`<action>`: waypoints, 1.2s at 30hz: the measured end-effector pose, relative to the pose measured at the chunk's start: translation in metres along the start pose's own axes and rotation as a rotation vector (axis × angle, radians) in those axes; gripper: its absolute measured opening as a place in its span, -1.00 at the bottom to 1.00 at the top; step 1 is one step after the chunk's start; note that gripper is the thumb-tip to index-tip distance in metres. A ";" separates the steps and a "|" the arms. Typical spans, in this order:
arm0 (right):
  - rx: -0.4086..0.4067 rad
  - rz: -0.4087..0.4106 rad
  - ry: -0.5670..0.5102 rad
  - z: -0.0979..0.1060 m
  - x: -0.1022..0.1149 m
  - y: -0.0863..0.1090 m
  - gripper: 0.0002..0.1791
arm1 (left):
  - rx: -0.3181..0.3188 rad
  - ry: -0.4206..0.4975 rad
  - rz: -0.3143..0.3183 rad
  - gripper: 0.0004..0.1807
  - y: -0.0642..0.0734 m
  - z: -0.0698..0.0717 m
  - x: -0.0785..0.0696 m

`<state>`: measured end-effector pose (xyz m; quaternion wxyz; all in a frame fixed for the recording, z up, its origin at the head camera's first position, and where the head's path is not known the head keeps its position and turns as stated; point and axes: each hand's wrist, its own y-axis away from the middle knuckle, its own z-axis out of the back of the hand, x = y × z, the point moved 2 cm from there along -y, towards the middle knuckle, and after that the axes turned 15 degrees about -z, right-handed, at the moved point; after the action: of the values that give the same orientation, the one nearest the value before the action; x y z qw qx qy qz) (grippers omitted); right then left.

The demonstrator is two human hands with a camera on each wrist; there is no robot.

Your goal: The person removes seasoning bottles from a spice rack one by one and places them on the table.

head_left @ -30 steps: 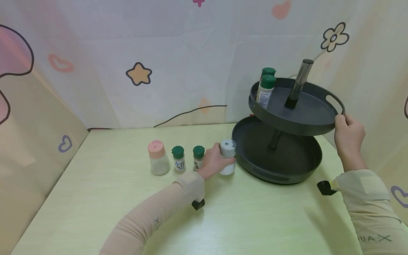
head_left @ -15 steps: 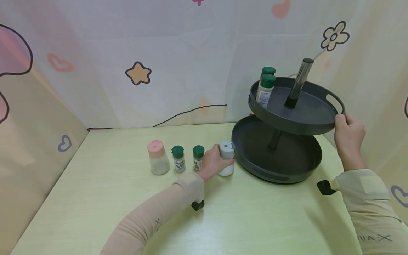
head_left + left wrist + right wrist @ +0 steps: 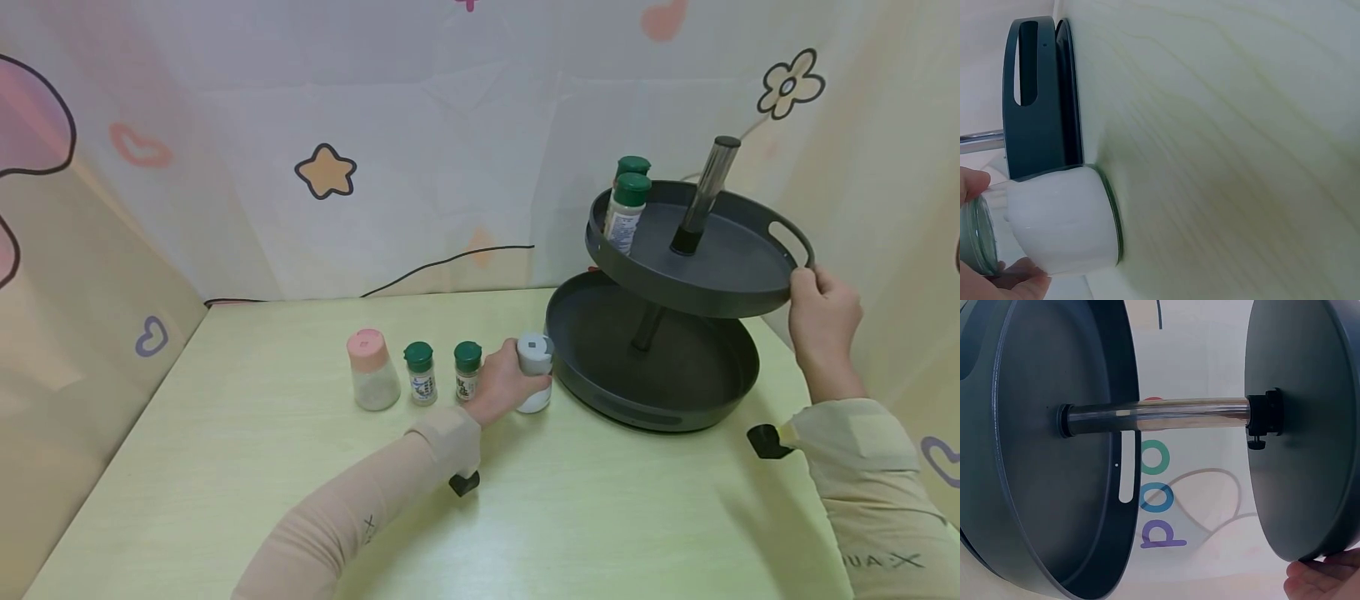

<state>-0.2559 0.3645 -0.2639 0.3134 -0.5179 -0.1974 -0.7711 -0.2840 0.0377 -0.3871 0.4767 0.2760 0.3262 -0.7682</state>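
Note:
My left hand (image 3: pixel 504 382) grips a clear jar of white powder with a pale grey lid (image 3: pixel 535 354), beside the lower tray of a dark two-tier rack. In the left wrist view the jar's (image 3: pixel 1066 219) base is close to the tabletop; I cannot tell if it touches. My right hand (image 3: pixel 825 325) holds the upper tray (image 3: pixel 697 296) at its right handle. Fingertips (image 3: pixel 1313 578) touch that tray's edge in the right wrist view. On the upper tray's left side stand two green-capped spice bottles (image 3: pixel 627 212). The lower tray (image 3: pixel 645 408) rests on the table.
Left of my left hand stand a green-capped spice bottle (image 3: pixel 467 367), another green-capped bottle (image 3: pixel 421 375) and a pink-lidded jar (image 3: pixel 373 371), in a row. A metal pole (image 3: pixel 708 183) rises through the rack. A patterned curtain (image 3: pixel 450 167) hangs behind the table.
Over the last second the grey-lidded jar in my left hand has dipped slightly toward me, mostly in the first half second. My right hand and the rack stay put.

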 end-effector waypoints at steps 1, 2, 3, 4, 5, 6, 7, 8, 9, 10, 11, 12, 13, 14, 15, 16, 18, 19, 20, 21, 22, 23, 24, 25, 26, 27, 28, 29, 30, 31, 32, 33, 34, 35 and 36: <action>0.003 0.000 0.003 0.000 0.000 0.000 -0.59 | 0.003 0.001 -0.001 -0.37 0.000 0.000 0.000; 0.003 0.001 0.004 0.000 0.000 0.000 -0.59 | 0.006 0.000 -0.003 -0.36 0.001 0.001 0.000; 0.003 0.001 0.005 0.000 0.000 0.000 -0.59 | 0.010 -0.001 -0.006 -0.36 0.001 0.001 -0.001; 0.002 0.001 0.007 0.000 0.000 0.000 -0.59 | 0.014 0.002 -0.008 -0.36 0.001 0.001 -0.001; 0.002 0.000 0.008 0.000 0.000 0.001 -0.59 | 0.020 0.005 -0.010 -0.35 0.002 0.002 -0.002; 0.001 -0.001 0.011 0.000 0.000 0.001 -0.60 | 0.026 0.012 -0.012 -0.34 0.002 0.002 -0.002; 0.000 0.000 0.012 0.000 0.000 0.001 -0.60 | 0.034 0.019 -0.015 -0.33 0.002 0.003 -0.003; 0.002 -0.001 0.010 0.000 0.001 0.002 -0.60 | 0.042 0.024 -0.019 -0.32 0.003 0.003 -0.004; 0.003 -0.002 0.009 0.000 0.001 0.002 -0.60 | 0.046 0.028 -0.024 -0.30 0.003 0.004 -0.005; 0.006 -0.002 0.010 0.001 0.001 0.002 -0.60 | 0.050 0.031 -0.029 -0.27 0.003 0.005 -0.006; 0.008 -0.002 0.010 0.001 0.002 0.002 -0.60 | 0.053 0.031 -0.034 -0.24 0.004 0.006 -0.008; 0.010 -0.001 0.012 0.001 0.002 0.002 -0.60 | 0.053 0.032 -0.037 -0.21 0.004 0.008 -0.009; 0.013 -0.001 0.014 0.001 0.002 0.002 -0.60 | 0.054 0.030 -0.037 -0.17 0.005 0.009 -0.010; 0.016 -0.002 0.017 0.002 0.002 0.002 -0.60 | 0.052 0.027 -0.035 -0.14 0.006 0.011 -0.012; 0.016 -0.002 0.020 0.002 0.002 0.002 -0.60 | 0.049 0.026 -0.034 -0.10 0.007 0.012 -0.013; 0.016 -0.002 0.022 0.002 0.001 0.002 -0.60 | 0.049 0.029 -0.028 -0.07 0.008 0.014 -0.014; 0.012 0.008 0.034 0.002 0.001 0.002 -0.60 | 0.044 0.040 -0.025 -0.04 0.010 0.018 -0.016; 0.008 0.015 0.039 0.002 0.001 0.001 -0.60 | 0.042 0.044 -0.028 -0.03 0.011 0.020 -0.017; 0.006 0.022 0.048 0.002 0.001 0.001 -0.60 | 0.042 0.050 -0.034 -0.03 0.013 0.022 -0.017; 0.001 0.029 0.055 0.002 0.001 0.001 -0.60 | 0.043 0.056 -0.038 -0.04 0.014 0.024 -0.018; -0.008 0.037 0.066 0.002 0.002 0.000 -0.61 | 0.047 0.062 -0.042 -0.05 0.016 0.026 -0.018; -0.011 0.038 0.082 0.002 0.002 0.000 -0.63 | 0.048 0.064 -0.052 -0.06 0.017 0.027 -0.017; -0.001 0.030 0.091 0.003 0.003 0.001 -0.65 | 0.052 0.066 -0.057 -0.07 0.019 0.029 -0.017; 0.004 0.025 0.098 0.003 0.004 0.001 -0.65 | 0.055 0.068 -0.064 -0.08 0.021 0.031 -0.017; 0.011 0.018 0.103 0.004 0.005 0.002 -0.63 | 0.057 0.070 -0.071 -0.09 0.022 0.032 -0.016; 0.009 0.019 0.102 0.005 0.006 0.002 -0.57 | 0.055 0.071 -0.080 -0.10 0.023 0.034 -0.016; 0.006 0.025 0.100 0.005 0.007 0.004 -0.50 | 0.054 0.072 -0.092 -0.12 0.025 0.036 -0.016; 0.003 0.035 0.090 0.006 0.008 0.006 -0.44 | 0.049 0.073 -0.103 -0.13 0.026 0.038 -0.016; -0.003 0.055 0.076 0.006 0.010 0.009 -0.40 | 0.043 0.072 -0.114 -0.15 0.028 0.039 -0.016; -0.025 0.088 0.059 0.006 0.012 0.012 -0.42 | 0.036 0.067 -0.126 -0.16 0.029 0.041 -0.016; -0.043 0.129 0.041 0.005 0.014 0.016 -0.43 | 0.029 0.066 -0.137 -0.17 0.030 0.042 -0.016; -0.067 0.182 0.020 0.004 0.016 0.020 -0.45 | 0.024 0.063 -0.146 -0.19 0.031 0.043 -0.016; -0.083 0.235 -0.002 0.003 0.018 0.025 -0.48 | 0.018 0.060 -0.154 -0.20 0.032 0.044 -0.016; -0.093 0.283 -0.015 0.002 0.020 0.031 -0.49 | 0.013 0.061 -0.159 -0.20 0.033 0.045 -0.016; -0.105 0.337 -0.029 0.001 0.021 0.036 -0.52 | 0.011 0.064 -0.160 -0.21 0.034 0.046 -0.016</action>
<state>-0.2365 0.3327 -0.2446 0.4078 -0.5705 -0.0721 -0.7093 -0.2521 -0.0002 -0.3542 0.4015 0.2758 0.3580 -0.7966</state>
